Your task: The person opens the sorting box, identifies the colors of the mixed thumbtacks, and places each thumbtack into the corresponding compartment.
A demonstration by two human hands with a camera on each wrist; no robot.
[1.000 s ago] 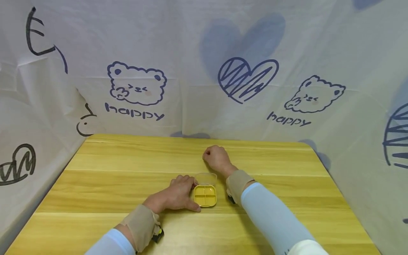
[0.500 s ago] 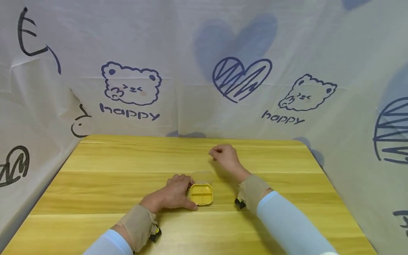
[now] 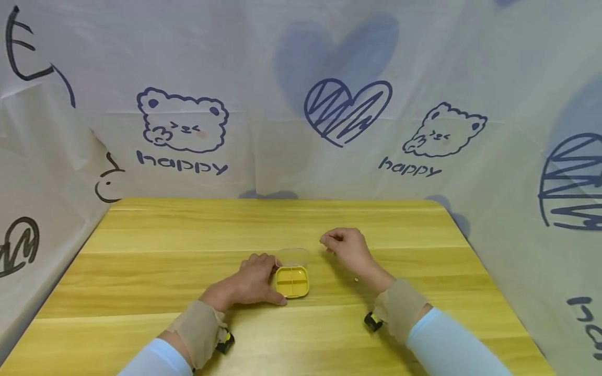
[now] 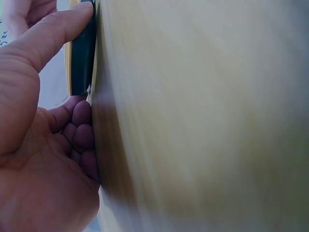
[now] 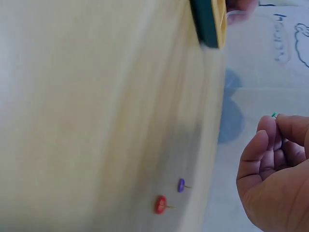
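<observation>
My left hand (image 3: 251,279) holds the left side of a small box (image 3: 292,290), its thumb at the near corner and a finger at the far end. The box is yellow inside with compartments and dark green (image 4: 83,63) outside; its clear lid (image 3: 292,256) stands open at the back. Right of the box, above the table, my right hand (image 3: 350,250) pinches a small green thumbtack (image 5: 274,115) between thumb and index finger. Most of that tack is hidden by the fingertips. The compartments show nothing inside in the head view.
A red thumbtack (image 5: 160,205) and a purple thumbtack (image 5: 181,185) lie on the table, pins showing. One small tack (image 3: 356,280) shows beside the right wrist in the head view. Printed white cloth (image 3: 263,130) hangs behind the wood-grain table (image 3: 164,230).
My right hand has moved right and slightly nearer, away from the far side of the box, uncovering a tack by the wrist. The left hand stays at the box while the head view shifts slightly.
</observation>
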